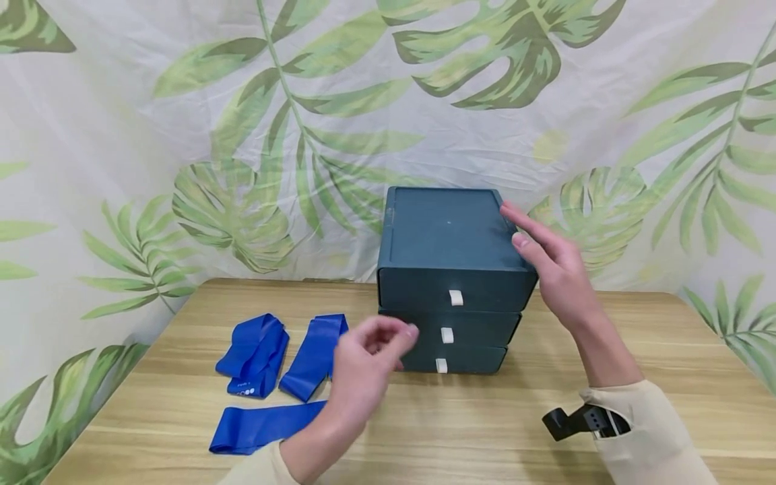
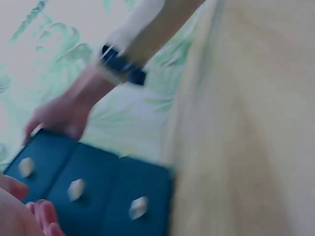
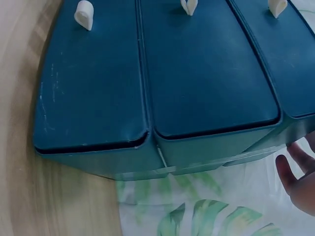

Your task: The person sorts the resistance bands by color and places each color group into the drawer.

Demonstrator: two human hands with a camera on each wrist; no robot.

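Note:
A dark teal three-drawer box (image 1: 451,229) stands on the table, with a small white pull tab (image 1: 456,298) on each drawer front. My right hand (image 1: 565,283) rests at the box's upper right edge, its fingers extended along the side. In the right wrist view, the fingertips of that hand (image 3: 301,179) show beside the top drawer. My left hand (image 1: 365,367) is in front of the lower left drawer fronts, fingers loosely bent and holding nothing. The left wrist view is blurred, with part of the left hand (image 2: 42,216) by the drawer fronts.
Left of the box lie three blue bands: a folded one (image 1: 254,353), another (image 1: 315,353) beside it, and a flat one (image 1: 261,428) nearer, partly behind my left forearm. A leaf-patterned cloth (image 1: 339,135) hangs behind the wooden table (image 1: 461,438).

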